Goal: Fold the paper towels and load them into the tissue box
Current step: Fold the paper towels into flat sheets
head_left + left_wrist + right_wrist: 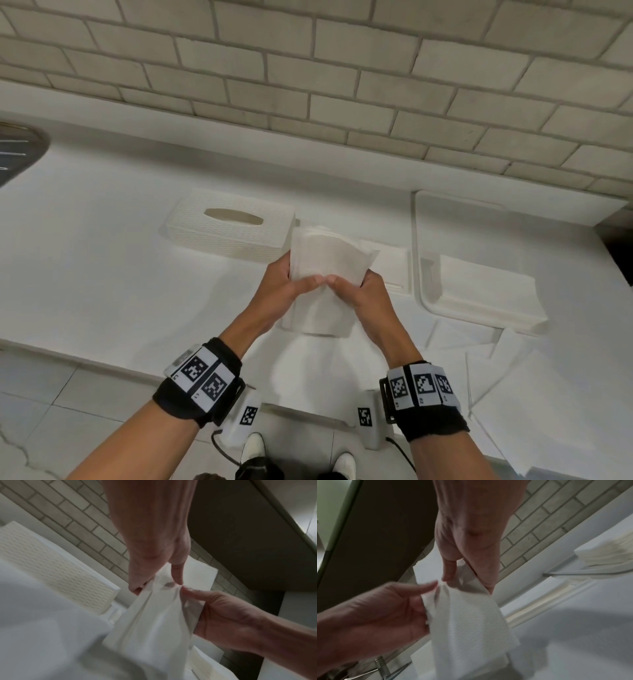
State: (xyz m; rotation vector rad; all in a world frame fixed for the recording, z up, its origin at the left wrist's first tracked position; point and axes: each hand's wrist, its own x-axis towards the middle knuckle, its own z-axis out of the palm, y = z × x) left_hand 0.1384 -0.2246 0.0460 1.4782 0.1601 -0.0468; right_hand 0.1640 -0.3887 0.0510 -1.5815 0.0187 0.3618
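A bundle of folded white paper towels (pixel 325 260) is held upright over the counter. My left hand (pixel 301 279) and right hand (pixel 349 284) grip its middle from either side, thumbs meeting in front. Its lower end hangs onto the counter. The white textured tissue box (pixel 233 226), with an oval slot on top, stands just left behind the bundle. In the left wrist view my left hand (pixel 154 582) pinches the creased towels (pixel 150 622) beside the box (pixel 56 566). In the right wrist view my right hand (pixel 467 584) pinches the towels (pixel 471 622).
A flat white panel (pixel 394 263) lies right of the bundle. A white tray (pixel 419 240) further right holds a stack of towels (pixel 486 291). Loose sheets (pixel 531 394) lie at the front right. A sink rack (pixel 17 150) is far left. A brick wall backs the counter.
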